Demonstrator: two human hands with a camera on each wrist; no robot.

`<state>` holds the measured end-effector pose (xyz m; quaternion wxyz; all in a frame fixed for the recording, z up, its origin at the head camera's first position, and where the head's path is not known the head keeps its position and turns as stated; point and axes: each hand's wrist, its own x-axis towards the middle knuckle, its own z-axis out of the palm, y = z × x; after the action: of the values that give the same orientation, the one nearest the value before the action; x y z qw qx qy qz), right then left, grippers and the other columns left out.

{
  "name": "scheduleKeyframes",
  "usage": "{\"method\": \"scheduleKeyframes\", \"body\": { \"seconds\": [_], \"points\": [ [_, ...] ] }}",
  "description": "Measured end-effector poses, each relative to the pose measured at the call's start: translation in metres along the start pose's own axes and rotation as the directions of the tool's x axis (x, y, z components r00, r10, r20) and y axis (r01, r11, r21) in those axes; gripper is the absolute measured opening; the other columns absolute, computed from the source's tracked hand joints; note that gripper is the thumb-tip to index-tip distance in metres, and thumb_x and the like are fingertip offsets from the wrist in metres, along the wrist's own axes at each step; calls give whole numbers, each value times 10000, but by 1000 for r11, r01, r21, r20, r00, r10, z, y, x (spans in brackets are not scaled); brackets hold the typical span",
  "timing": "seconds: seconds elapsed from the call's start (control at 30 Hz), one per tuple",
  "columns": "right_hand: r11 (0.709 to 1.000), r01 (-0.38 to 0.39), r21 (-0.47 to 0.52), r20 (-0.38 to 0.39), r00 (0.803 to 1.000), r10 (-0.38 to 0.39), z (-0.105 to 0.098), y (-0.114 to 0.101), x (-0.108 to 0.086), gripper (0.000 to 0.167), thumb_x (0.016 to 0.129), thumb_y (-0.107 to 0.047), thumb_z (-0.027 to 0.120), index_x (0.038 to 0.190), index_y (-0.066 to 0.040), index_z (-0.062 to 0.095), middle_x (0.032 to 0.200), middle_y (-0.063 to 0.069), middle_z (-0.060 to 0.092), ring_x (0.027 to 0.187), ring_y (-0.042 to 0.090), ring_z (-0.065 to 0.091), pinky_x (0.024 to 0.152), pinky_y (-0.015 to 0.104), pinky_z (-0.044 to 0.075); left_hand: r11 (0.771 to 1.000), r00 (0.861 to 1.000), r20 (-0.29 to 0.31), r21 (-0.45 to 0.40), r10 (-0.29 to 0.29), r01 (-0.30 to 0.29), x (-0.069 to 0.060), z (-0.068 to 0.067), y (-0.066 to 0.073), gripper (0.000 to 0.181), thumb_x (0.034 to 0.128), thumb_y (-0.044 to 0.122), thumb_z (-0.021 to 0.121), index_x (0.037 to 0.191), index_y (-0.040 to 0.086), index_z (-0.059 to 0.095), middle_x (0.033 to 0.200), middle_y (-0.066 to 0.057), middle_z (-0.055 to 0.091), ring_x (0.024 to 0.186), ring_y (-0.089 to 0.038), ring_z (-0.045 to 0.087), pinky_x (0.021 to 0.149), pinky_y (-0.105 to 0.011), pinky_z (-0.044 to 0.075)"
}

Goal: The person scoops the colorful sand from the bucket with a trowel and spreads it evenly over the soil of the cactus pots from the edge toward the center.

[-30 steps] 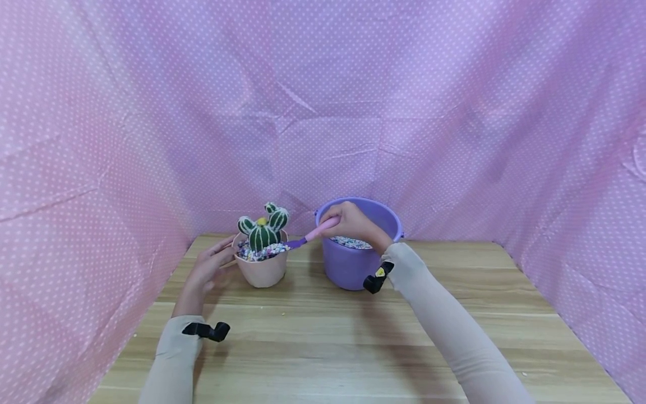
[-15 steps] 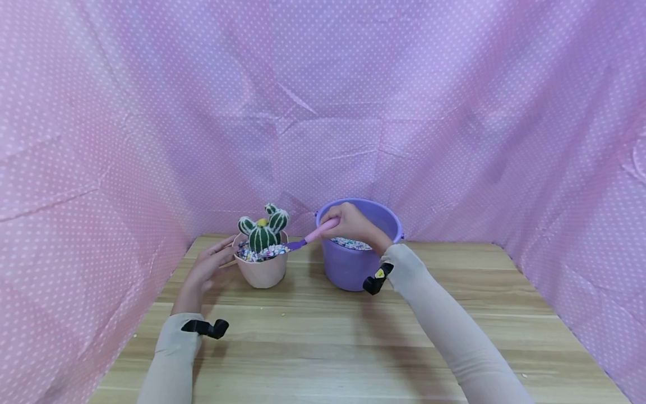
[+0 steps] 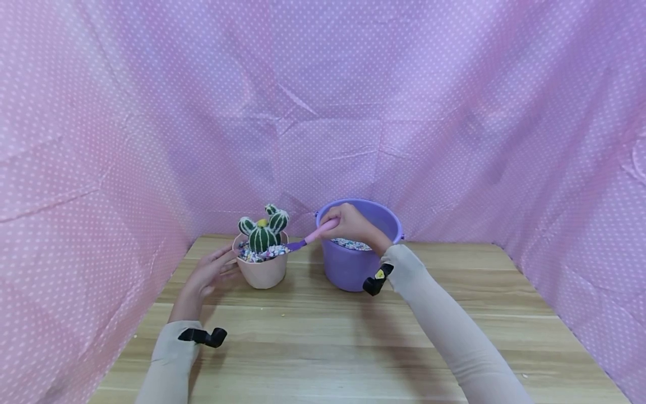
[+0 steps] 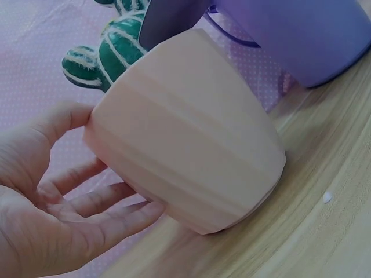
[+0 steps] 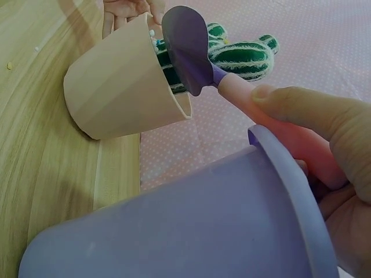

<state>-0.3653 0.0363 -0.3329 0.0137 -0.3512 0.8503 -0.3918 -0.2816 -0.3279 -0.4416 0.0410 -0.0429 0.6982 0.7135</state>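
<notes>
A cream-coloured pot (image 3: pixel 263 275) stands upright on the table, with a green-and-white knitted-looking cactus (image 3: pixel 262 239) in it and small multicoloured pebbles (image 3: pixel 245 253) around the cactus. My left hand (image 3: pixel 211 272) touches the pot's left side with fairly straight fingers, thumb at the rim in the left wrist view. My right hand (image 3: pixel 348 222) grips the pink handle of a small trowel (image 3: pixel 322 229), just over the near left rim of a purple bucket (image 3: pixel 348 270). The trowel's purple blade (image 5: pixel 185 46) is over the pot's right rim. Light pebbles lie at the blade's end.
More pebbles (image 3: pixel 350 244) are inside the bucket, which stands right of the pot. A few stray bits (image 3: pixel 283 315) lie on the wooden table (image 3: pixel 303 359). Pink dotted cloth (image 3: pixel 328 140) hangs behind and at both sides.
My left hand and forearm have shifted slightly down and left, fingers still against the pot. The right hand and trowel have hardly moved.
</notes>
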Motion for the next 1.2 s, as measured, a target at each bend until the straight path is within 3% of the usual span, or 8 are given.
{"method": "scheduleKeyframes", "body": {
  "seconds": [0.27,0.5,0.73,1.0,1.2],
  "points": [
    [999,24,-21,7,1000,-24,0,-3,1,162,781,-125,848,925,-60,811,877,42,765,780,105,620,722,208,543,1000,1000,19,21,-9,8,-1,1,3,693,1061,293,543,1601,-10,231,1616,-280,292,1137,-126,648,1164,-507,431],
    [999,-6,-34,20,1000,7,1,-6,0,190,784,-153,858,954,-80,812,881,30,767,782,115,645,730,215,563,999,999,31,29,-21,20,1,0,4,678,1075,297,511,1610,12,208,1639,-287,238,1333,-279,544,1186,-503,404],
    [999,-4,-43,18,1000,5,2,-6,0,198,788,-166,860,956,-76,810,883,31,764,789,121,646,736,221,565,999,999,35,19,-41,40,5,-4,3,670,1074,298,506,1612,23,215,1624,-270,278,1144,-110,611,1201,-514,385],
    [999,16,-44,-14,1000,-16,2,-4,1,193,764,-164,876,913,-61,810,862,30,766,790,98,610,730,210,540,997,998,46,62,-46,43,7,-5,2,684,1076,315,497,1607,-7,208,1587,-252,359,1134,-92,617,1197,-489,407],
    [998,24,-64,-4,1000,-24,1,-4,3,193,763,-166,872,919,-66,813,864,30,770,783,99,622,728,212,544,998,999,28,60,-32,30,7,-5,3,679,1073,316,501,1599,-16,228,1603,-265,329,1092,-75,628,1179,-476,431]
  ]
}}
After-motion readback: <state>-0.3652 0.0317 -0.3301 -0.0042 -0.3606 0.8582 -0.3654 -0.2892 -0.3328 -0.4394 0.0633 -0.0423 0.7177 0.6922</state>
